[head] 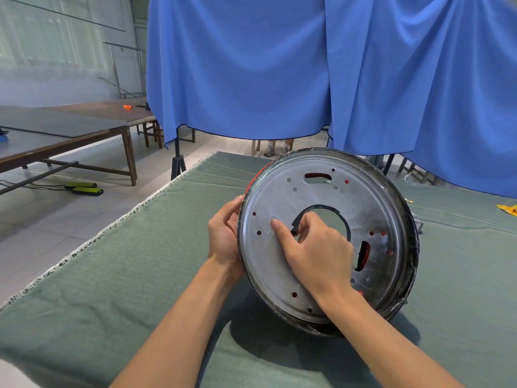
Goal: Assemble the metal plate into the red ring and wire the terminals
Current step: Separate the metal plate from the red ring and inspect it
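Green felt covers the table point(140, 275) under my hands, with a blue curtain point(251, 65) hanging behind it. On that felt the metal plate point(377, 217) stands tilted on its edge, face toward me, already seated inside the red ring point(251, 181), which shows only as a sliver at the upper left rim and through the plate's slots. My left hand point(223, 236) cups the left rim, fingers closed around it. My right hand point(316, 247) hooks its fingers into the central hole, thumb pressed flat on the plate face. I judge the plate stiff, fairly light and slick, with thin edges, so the rim and the lined central hole are the safe places to hold. Wooden tables point(70, 135) stand off to the left.
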A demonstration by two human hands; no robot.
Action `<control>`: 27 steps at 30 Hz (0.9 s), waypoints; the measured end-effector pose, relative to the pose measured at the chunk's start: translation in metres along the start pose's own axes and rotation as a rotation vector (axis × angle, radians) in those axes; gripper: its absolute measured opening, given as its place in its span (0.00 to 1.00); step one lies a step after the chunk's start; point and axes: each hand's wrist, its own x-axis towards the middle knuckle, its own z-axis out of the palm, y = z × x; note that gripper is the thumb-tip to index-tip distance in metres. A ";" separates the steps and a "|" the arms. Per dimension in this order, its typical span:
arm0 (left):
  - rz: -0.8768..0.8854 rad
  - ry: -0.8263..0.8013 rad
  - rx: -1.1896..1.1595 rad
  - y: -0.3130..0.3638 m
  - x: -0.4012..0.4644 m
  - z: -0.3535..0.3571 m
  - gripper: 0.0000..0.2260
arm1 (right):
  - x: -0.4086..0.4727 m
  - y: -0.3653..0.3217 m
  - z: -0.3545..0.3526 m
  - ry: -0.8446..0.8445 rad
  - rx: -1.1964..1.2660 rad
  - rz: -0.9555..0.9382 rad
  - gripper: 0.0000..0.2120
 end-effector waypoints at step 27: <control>-0.095 -0.104 0.042 0.006 -0.008 0.003 0.25 | -0.004 -0.003 0.001 -0.078 -0.052 -0.005 0.25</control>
